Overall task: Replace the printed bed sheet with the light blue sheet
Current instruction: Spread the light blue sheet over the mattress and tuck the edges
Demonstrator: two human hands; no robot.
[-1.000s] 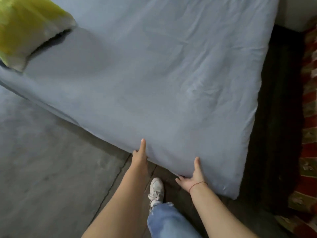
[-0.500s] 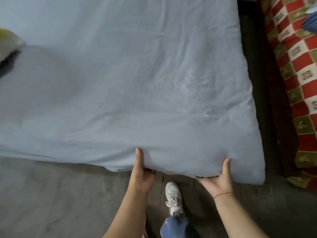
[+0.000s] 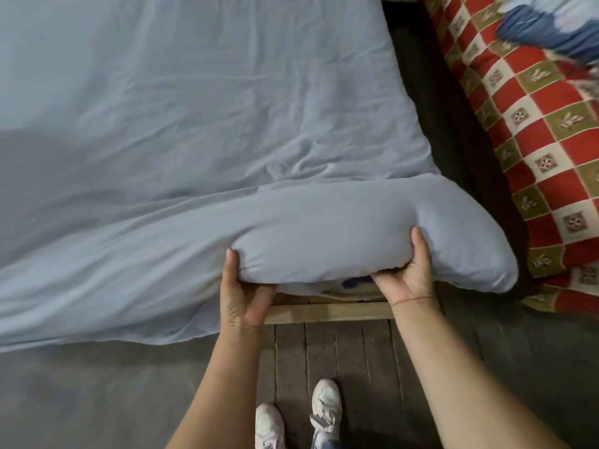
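Observation:
The light blue sheet (image 3: 194, 118) covers the mattress across the whole upper left of the view, creased near the corner. Both hands lift the near right corner of the mattress off the wooden bed frame (image 3: 327, 311). My left hand (image 3: 241, 288) grips the sheet-covered edge from below, thumb on top. My right hand (image 3: 406, 273) grips the same edge further right, thumb on top, fingers hidden underneath. A patch of printed fabric (image 3: 355, 282) shows under the raised corner. The sheet's loose edge hangs down on the left.
A red, cream and olive checked cloth (image 3: 531, 124) lies on a piece of furniture to the right, across a narrow dark gap. A blue item (image 3: 534, 27) rests on it at top right. My white shoes (image 3: 325, 405) stand on the grey floor below.
The view has swung right and closer. Both hands have raised the mattress corner off the frame, folding it upward. The yellow pillow at left has left the view.

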